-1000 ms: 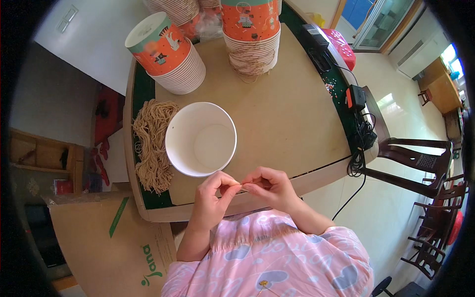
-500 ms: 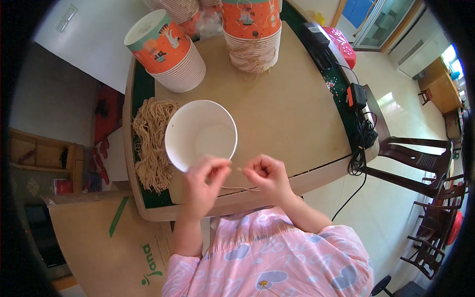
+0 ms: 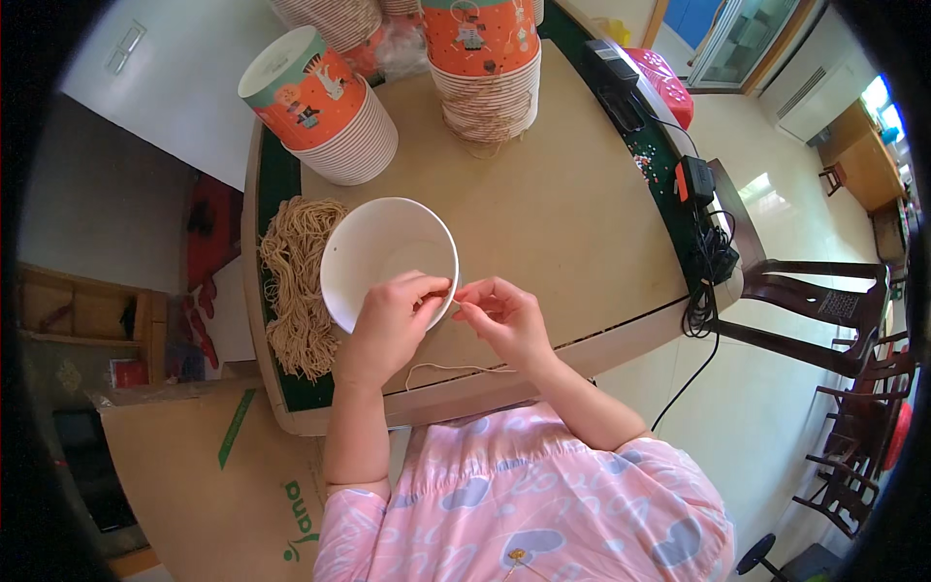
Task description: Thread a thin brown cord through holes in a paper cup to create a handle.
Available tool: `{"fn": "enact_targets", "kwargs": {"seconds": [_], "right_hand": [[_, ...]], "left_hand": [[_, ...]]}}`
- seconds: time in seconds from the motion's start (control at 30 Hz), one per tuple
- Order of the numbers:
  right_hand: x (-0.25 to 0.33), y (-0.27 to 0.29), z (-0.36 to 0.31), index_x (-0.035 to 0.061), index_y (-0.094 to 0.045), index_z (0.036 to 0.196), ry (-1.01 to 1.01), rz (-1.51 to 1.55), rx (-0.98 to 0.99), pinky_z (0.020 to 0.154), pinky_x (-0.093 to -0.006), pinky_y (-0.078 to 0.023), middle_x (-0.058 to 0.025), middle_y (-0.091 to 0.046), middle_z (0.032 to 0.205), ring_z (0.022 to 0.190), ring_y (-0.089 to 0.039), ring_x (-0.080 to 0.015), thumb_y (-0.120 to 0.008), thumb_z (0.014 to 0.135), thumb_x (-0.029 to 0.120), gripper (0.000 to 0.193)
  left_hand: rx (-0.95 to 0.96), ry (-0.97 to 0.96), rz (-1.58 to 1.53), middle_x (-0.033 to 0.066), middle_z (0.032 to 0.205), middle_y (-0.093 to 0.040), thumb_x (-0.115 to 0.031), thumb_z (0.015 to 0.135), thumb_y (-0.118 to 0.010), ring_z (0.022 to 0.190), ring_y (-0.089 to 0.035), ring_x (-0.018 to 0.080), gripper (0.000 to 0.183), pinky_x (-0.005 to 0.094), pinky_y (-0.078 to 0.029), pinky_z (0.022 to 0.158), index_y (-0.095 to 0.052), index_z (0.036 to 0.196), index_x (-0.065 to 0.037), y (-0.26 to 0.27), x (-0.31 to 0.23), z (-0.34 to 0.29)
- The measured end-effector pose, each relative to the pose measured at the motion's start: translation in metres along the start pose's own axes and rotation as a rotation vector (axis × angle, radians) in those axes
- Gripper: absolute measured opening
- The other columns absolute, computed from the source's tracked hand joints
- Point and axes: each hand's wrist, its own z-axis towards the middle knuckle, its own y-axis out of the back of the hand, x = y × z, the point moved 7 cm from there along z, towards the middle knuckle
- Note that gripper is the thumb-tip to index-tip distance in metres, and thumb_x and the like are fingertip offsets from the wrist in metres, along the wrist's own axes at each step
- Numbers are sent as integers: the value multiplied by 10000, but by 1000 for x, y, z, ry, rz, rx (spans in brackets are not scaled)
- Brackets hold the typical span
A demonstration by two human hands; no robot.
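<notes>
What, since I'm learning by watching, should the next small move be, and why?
Probably ease the cord's tip toward the left hand: the right hand appears to pinch it just outside the white tub, while the left fingertips meet that same stretch of rim.

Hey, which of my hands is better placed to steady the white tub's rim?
Probably your left hand: it reaches over the near side of the white tub, with fingers inside the rim. Your right hand is outside the tub, to its right.
</notes>
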Motion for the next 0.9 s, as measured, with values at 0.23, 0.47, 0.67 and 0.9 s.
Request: {"fn": "enact_targets", "kwargs": {"seconds": [0.23,0.47,0.67,0.9], "right_hand": [[-3,3,3,-12,-608,922,41,-13,-31,670,-221,-511,-42,-671,889,778,-625,-77,-635,869,67,99],[-5,6,6,-12,-608,899,28,-71,-54,644,-212,-502,-32,-669,818,751,-626,-73,-639,868,78,100],[-3,5,6,-33,-585,940,-15,-58,3,768,-251,-535,-82,-659,903,851,-659,-141,-607,887,30,86],[-4,6,5,-35,-578,940,-31,-54,-4,792,-267,-544,-80,-644,952,865,-653,-144,-601,881,14,79]], "left_hand": [[-38,-41,-26,168,869,-638,-17,830,-602,721,-626,291,177,340,-484,645,-656,997,6,-3,-2,-1],[-37,-39,-2,154,800,-638,-32,817,-613,698,-625,279,131,339,-478,626,-669,933,-12,-5,-6,-1],[-52,13,0,153,757,-639,-44,817,-615,669,-635,262,97,334,-482,614,-662,895,-11,-5,-2,-1],[-90,28,-76,167,834,-666,-35,838,-596,732,-665,271,151,336,-507,664,-657,974,-9,-5,2,-4]]}}
